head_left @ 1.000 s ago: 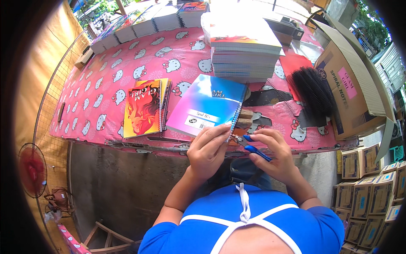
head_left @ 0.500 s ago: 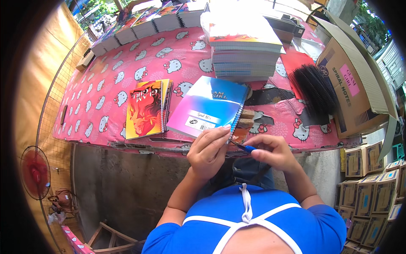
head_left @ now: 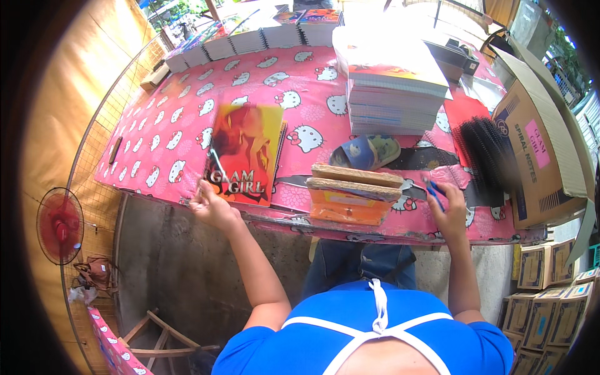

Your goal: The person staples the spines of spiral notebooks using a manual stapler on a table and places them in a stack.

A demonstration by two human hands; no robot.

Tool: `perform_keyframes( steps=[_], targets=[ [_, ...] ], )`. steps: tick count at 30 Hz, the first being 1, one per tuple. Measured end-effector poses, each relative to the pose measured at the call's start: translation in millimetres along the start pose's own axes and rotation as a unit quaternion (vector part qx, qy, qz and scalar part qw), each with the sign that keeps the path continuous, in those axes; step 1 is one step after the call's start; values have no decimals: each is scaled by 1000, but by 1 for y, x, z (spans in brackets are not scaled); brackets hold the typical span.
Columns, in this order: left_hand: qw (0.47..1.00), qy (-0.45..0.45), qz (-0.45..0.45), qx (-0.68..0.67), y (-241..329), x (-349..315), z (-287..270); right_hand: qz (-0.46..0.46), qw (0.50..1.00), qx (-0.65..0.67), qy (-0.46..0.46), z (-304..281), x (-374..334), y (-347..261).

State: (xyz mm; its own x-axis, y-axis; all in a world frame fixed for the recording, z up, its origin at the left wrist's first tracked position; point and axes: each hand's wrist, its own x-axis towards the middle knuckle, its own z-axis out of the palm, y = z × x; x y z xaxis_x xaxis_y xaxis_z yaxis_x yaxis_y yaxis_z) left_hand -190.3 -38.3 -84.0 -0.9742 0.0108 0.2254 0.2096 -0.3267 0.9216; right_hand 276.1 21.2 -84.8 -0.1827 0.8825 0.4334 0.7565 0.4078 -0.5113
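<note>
Head view shows the left hand (head_left: 214, 207) with thumb and fingers closed on the lower left corner of a red and yellow notebook (head_left: 249, 147), which is over another notebook (head_left: 282, 145) near the front edge of the pink table (head_left: 154, 140), left of a block (head_left: 349, 206). Right of that block, the right hand (head_left: 450, 209) is curled around blue pliers (head_left: 436, 194), near black coils (head_left: 481, 153) and an open carton (head_left: 542, 181); a tall stack (head_left: 395, 106) stands beyond.
</note>
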Motion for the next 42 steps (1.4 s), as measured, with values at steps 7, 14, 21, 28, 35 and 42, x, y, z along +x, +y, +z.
perform_keyframes(
  steps=[7,14,21,28,35,42],
  targets=[
    [986,-12,90,137,-55,27,4,-73,994,-53,55,-3,32,-7],
    [956,-191,119,188,-63,66,12,-239,958,-43,151,8,168,-59],
    [956,-292,-5,29,36,7,37,-297,945,-117,67,21,236,-72],
    [802,-489,-238,-248,92,-79,69,-325,933,-142,64,24,238,-75],
    [746,-528,-301,-272,98,-130,96,-392,893,-194,107,31,242,-69],
    [755,-513,-322,-250,71,-137,105,-403,885,-197,124,31,241,-66]
  ],
)
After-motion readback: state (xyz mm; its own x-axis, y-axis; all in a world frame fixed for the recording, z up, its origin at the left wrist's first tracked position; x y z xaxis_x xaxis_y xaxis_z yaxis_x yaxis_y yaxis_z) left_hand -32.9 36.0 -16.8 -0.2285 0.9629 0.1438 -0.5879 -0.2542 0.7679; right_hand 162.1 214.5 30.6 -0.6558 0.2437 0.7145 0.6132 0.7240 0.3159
